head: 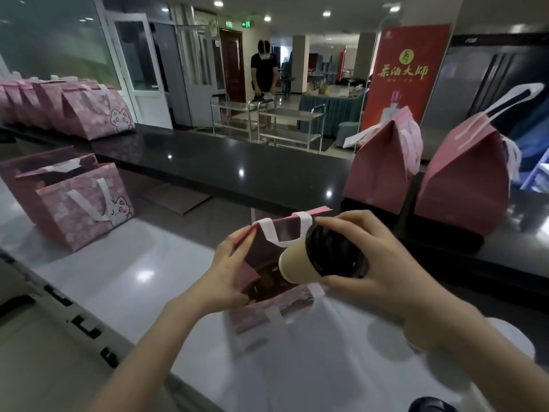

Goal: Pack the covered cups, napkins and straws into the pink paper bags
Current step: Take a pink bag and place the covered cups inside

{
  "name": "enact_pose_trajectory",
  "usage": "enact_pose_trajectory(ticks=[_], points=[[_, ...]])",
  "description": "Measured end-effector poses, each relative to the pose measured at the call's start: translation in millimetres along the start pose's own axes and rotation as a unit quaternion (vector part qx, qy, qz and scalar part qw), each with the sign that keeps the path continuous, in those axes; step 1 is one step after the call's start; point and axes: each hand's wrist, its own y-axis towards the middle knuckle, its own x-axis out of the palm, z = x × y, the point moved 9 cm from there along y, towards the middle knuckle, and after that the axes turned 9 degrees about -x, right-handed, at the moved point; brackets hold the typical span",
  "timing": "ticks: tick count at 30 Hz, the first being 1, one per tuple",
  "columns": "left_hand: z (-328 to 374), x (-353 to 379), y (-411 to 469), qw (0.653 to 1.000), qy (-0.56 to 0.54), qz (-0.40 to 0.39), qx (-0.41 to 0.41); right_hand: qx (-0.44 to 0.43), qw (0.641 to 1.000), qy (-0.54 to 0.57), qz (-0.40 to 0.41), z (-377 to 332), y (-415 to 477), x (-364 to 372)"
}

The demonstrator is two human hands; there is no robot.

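Item: cup (300, 264), tan paper, with a black lid (335, 254). We judge it light, its wall soft enough to dent and the lid liable to pop under a squeeze, so it is best taken round the stiffer lid rim.

Position: tilted, base toward the open mouth of the pink bag (276, 310), which stands on the white counter (148, 278).

Hands: our right hand (383, 263) curls fingers and thumb round the lid end, gripping the cup. Our left hand (231, 269) pinches the bag's left edge, holding the mouth wide. We judge the bag to be thin paper, easily creased.
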Motion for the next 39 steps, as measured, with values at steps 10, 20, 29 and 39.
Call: enact_pose_trajectory(ticks=[10, 20, 29, 39], points=[[-5, -11, -4, 0.996, -0.062, 0.018, 0.062, 0.067, 0.989, -0.022, -0.131, 22, 15, 120], [-30, -20, 4, 0.995, -0.086, -0.008, 0.051, 0.161, 0.963, 0.108, -0.185, 52, 62, 185], [-53, -32, 17, 0.994, -0.103, -0.011, 0.044, 0.099, 0.955, -0.047, -0.275, 40, 87, 240], [-75, -40, 35, 0.994, -0.097, -0.021, 0.049, 0.07, 0.926, -0.132, -0.346, 50, 96, 277]])
